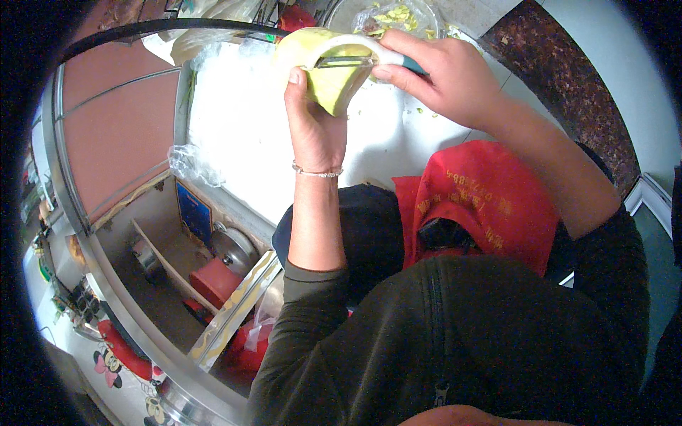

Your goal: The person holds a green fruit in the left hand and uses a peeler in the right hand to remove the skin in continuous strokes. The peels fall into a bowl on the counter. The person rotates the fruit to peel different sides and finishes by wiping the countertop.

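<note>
My left hand (317, 122) holds a large pale green fruit or vegetable (333, 88) from below, its thumb against the near side. What kind it is I cannot tell. A Y-shaped peeler (367, 48) with a white head and a dark green handle is gripped in my right hand (445, 72). The peeler's metal blade lies across the upper face of the green piece. Behind my right hand, a clear bowl (331, 18) lined with a plastic bag contains yellow-green peelings (397, 18).
Green scraps dot the white floor tiles (437, 128). At the left stands an open cabinet (165, 234) with a metal pot lid (233, 247) and a red container (216, 282). A crumpled clear bag (194, 165) lies at its edge. A red apron (490, 186) covers my lap.
</note>
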Motion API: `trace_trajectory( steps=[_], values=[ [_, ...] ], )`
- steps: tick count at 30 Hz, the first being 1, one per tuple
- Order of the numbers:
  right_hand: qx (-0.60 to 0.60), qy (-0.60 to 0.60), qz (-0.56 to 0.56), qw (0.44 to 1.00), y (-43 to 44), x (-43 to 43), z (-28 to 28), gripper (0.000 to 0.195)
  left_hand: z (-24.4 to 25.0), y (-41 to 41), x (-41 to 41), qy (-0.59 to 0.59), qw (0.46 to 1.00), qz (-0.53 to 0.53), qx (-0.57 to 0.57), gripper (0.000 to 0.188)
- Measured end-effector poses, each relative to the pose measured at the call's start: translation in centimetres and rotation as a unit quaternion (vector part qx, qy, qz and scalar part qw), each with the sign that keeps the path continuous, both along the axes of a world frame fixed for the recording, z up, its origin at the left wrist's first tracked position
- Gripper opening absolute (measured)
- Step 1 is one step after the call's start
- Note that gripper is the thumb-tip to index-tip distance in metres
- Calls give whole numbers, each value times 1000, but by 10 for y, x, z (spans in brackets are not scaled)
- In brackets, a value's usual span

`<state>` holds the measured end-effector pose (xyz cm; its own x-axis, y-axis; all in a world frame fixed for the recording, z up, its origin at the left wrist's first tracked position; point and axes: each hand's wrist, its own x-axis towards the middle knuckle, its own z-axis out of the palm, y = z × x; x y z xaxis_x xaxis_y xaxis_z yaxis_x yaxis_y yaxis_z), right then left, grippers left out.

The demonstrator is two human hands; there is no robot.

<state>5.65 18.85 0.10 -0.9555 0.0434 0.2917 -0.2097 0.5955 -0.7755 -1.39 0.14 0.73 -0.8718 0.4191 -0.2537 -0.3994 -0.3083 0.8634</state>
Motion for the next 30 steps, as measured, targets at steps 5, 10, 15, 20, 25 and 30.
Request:
trace_trajectory(
  steps=[5,10,15,20,25,30],
  values=[
    [-24,-10,37,999,-1,-1,-2,30,-7,-2,-4,38,997,35,-53,66],
    [-23,-18,35,999,-6,3,-1,30,-6,-4,-5,41,995,34,-81,75],
    [-10,-33,31,999,-7,4,-4,30,-2,-4,-6,26,997,17,-77,78],
    [-24,16,9,1000,-11,5,-12,31,-6,-6,-5,14,998,12,-61,77],
    [-53,-34,9,998,-9,6,0,31,-7,-1,-4,27,997,15,-69,78],
    [-105,-52,21,993,-6,3,1,34,-10,-1,-8,67,995,25,-69,78]
  ],
)
